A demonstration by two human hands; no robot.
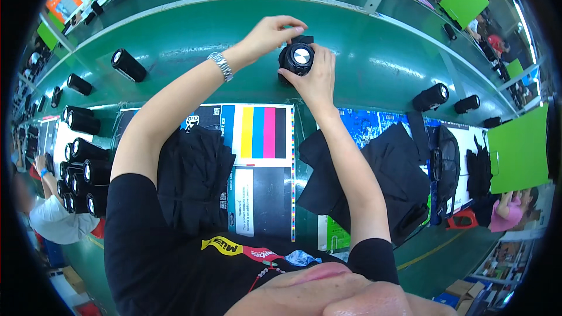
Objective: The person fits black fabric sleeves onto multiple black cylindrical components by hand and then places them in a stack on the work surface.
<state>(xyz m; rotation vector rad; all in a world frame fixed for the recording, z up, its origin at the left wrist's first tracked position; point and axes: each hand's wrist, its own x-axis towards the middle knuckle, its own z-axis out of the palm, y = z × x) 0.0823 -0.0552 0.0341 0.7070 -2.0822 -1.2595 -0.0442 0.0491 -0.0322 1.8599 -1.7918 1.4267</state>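
Observation:
Over the green bench, my right hand (317, 77) is closed round a black cylindrical speaker (291, 63). The speaker's round end with a shiny silver disc faces up. A small black flap or piece (302, 40) shows at its far side; what it is I cannot make out. My left hand (274, 34) hovers at the far left of the speaker, fingers stretched out and loosely bent, close to that piece. Nothing shows in its fingers. Black cloth pieces lie in a pile (196, 169) below my left arm, and more black cloth (386, 164) spreads beneath my right forearm.
Black speakers crowd the bench at left (88, 152); another speaker (129, 65) lies farther off. More speakers (431, 97) lie at right. A colour-striped printed sheet (263, 134) covers the near bench. A green panel (518, 149) stands at far right. Other people sit along the lines.

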